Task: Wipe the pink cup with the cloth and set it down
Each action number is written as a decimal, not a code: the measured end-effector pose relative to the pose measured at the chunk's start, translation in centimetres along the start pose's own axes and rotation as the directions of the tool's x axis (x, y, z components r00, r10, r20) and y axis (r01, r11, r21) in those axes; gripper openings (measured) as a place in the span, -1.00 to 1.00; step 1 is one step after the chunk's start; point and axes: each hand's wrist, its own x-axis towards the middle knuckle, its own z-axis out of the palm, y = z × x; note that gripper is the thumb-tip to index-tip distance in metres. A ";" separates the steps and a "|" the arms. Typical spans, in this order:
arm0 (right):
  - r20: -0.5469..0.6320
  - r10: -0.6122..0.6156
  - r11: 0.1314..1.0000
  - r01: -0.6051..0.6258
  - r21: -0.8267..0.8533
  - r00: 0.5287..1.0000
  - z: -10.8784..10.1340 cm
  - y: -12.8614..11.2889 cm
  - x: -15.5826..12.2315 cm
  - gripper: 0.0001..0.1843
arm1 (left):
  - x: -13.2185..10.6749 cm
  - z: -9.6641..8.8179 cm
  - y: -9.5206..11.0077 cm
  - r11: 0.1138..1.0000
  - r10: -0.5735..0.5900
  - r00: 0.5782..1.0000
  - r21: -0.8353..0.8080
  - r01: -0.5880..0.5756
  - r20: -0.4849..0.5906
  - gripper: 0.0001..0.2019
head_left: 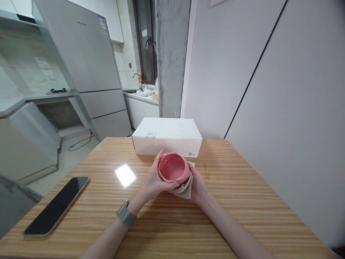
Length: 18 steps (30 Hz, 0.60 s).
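Observation:
A small pink bowl [172, 168] with a wavy rim is held above the table, tilted so that I see its inside. My left hand [155, 181] grips its left side, with the thumb along the near edge. A beige cloth [184, 190] hangs beneath and to the right of the bowl. My right hand [198, 183] is closed round the right side, pressing the cloth against the bowl; most of its fingers are hidden behind. A watch with a grey band [126, 214] is on my left wrist.
A white box [167, 135] stands on the wooden table [242, 216] just beyond the bowl. At the left lies a black smartphone [58, 207]. A white wall [283, 108] borders the right side. Farther back are a fridge [88, 54] and a sink tap [138, 80].

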 end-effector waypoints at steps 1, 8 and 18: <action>0.011 0.015 1.000 -0.015 -0.002 1.000 0.0 0.0 0.0 -0.55 | 0.0 -0.2 0.0 1.000 -0.012 1.000 0.015 0.012 -0.001 0.07; -0.034 0.050 0.999 -0.051 -0.014 0.998 -0.4 -1.2 0.0 -0.57 | 0.2 -0.4 0.5 0.995 0.049 0.997 0.085 -0.044 -0.056 -0.02; -0.171 -0.120 0.992 0.113 -0.048 0.978 0.3 -1.6 -0.1 -0.64 | -0.5 1.0 0.5 0.974 0.169 0.985 0.161 -0.162 -0.036 -0.08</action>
